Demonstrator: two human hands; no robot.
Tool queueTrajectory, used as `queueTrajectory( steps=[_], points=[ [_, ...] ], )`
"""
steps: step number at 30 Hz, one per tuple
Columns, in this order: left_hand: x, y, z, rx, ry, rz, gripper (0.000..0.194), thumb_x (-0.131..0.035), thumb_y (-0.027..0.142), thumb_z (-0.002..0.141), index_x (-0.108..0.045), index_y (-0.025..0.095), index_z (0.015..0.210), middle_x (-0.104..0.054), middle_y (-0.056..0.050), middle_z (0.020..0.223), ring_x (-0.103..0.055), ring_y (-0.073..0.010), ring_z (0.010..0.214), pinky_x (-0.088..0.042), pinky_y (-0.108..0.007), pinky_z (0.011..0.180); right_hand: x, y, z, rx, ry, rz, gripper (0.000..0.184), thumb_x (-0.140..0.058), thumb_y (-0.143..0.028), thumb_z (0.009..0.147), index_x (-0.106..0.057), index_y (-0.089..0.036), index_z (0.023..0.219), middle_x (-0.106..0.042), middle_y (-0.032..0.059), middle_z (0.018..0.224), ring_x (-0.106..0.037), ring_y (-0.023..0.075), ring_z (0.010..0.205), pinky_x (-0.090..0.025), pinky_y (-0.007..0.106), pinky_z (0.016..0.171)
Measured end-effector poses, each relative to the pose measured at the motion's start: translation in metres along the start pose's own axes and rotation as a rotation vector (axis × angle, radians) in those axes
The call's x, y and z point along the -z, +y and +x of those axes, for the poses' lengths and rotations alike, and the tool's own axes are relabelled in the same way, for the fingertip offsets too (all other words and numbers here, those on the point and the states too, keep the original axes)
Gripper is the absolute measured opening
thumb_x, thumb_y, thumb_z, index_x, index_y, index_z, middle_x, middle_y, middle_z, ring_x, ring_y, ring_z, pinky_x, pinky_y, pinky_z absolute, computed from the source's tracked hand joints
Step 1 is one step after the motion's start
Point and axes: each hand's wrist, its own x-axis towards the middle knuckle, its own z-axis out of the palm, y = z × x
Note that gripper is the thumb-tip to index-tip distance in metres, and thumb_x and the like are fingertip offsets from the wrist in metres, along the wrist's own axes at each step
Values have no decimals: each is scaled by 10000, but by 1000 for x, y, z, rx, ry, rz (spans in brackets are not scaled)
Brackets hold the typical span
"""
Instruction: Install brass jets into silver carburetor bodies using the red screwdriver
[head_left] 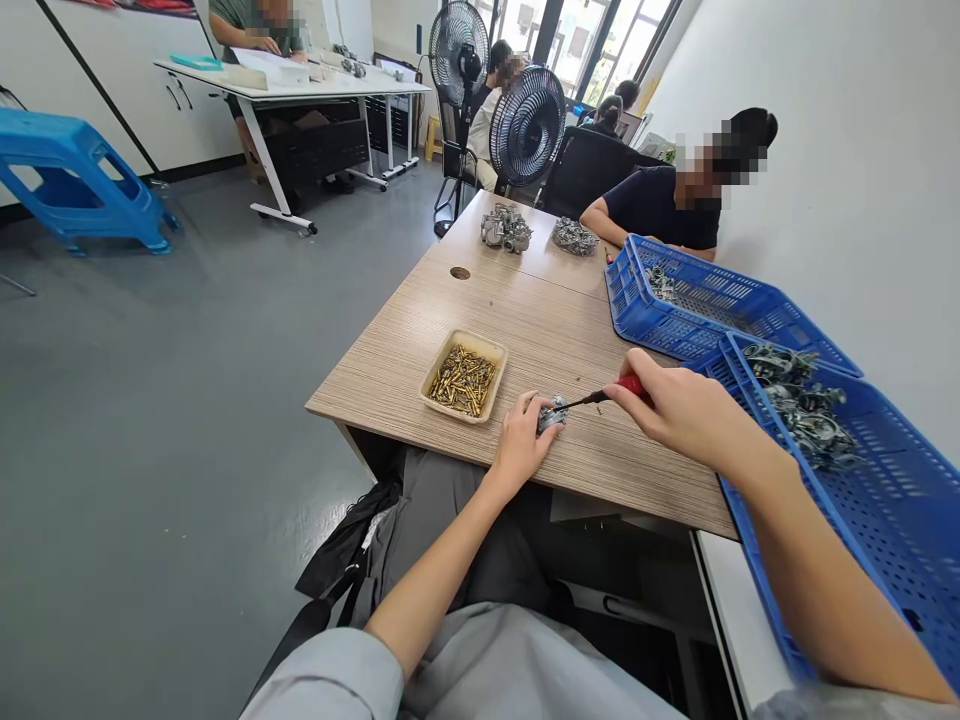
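Observation:
On the wooden table, near its front edge, my left hand grips a small grey metal part, which looks like a carburetor body. My right hand is closed around the red handle of a screwdriver. The dark shaft runs leftward and its tip meets the metal part; the exact contact spot is too small to make out. Left of my left hand stands a cream plastic tray holding many small brass pieces.
Two blue crates with metal parts stand at the right. Metal assemblies and a pile of parts lie at the table's far end, where a person sits. Fans stand beyond; a blue stool is left.

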Motion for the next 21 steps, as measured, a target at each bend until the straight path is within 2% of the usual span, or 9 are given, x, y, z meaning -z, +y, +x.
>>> queueTrajectory(
  steps=[2, 6, 9, 13, 16, 19, 21],
  points=[
    [0, 1, 0, 4, -6, -1, 293, -721, 311, 1019, -641, 265, 1297, -588, -134, 1519, -541, -317, 1529, -479, -533, 1252, 1, 2, 0, 73, -60, 84, 206, -535, -484, 1097, -554, -287, 1154, -798, 65, 969, -763, 291, 813, -458, 331, 669],
    [0, 0, 0, 1, -6, -7, 296, -717, 317, 1024, -636, 258, 1302, -595, -130, 1509, -546, -314, 1523, -474, -534, 1259, 5, 1, -2, 17, -52, 35, 249, -518, -529, 1099, -562, -284, 1105, -767, 53, 851, -729, 286, 702, -431, 332, 619],
    [-1, -1, 1, 4, -6, -7, 308, -725, 320, 1020, -631, 261, 1307, -597, -126, 1504, -556, -315, 1513, -474, -532, 1261, 6, -3, -3, 94, -116, 93, 223, -513, -486, 1100, -554, -290, 1198, -800, 71, 996, -765, 291, 810, -489, 345, 686],
    [-1, -2, 1, 2, -5, -10, 311, -725, 321, 1021, -626, 263, 1310, -591, -129, 1517, -534, -314, 1536, -459, -533, 1275, 6, -4, 0, 17, -62, 20, 270, -495, -540, 1103, -548, -275, 1087, -771, 81, 859, -737, 304, 718, -464, 356, 645],
    [-1, -2, 0, 3, -8, -16, 313, -728, 314, 1019, -621, 261, 1308, -593, -130, 1511, -522, -313, 1547, -452, -536, 1279, 7, -2, 3, 89, -105, 82, 254, -498, -531, 1108, -540, -284, 1145, -799, 81, 991, -765, 297, 836, -510, 357, 720],
    [-1, -2, 0, 1, -8, -17, 319, -729, 307, 1017, -616, 262, 1311, -595, -127, 1499, -534, -312, 1532, -459, -531, 1272, 9, -3, 4, 8, -116, 15, 302, -437, -566, 1128, -527, -278, 1119, -785, 72, 925, -753, 295, 769, -486, 351, 678],
    [-1, -3, 0, -3, -5, -17, 320, -730, 303, 1015, -615, 264, 1311, -597, -125, 1493, -541, -311, 1523, -463, -526, 1267, 10, -4, 3, 16, -137, 18, 305, -423, -563, 1133, -520, -275, 1158, -796, 85, 993, -768, 298, 816, -491, 349, 687]
  ],
)
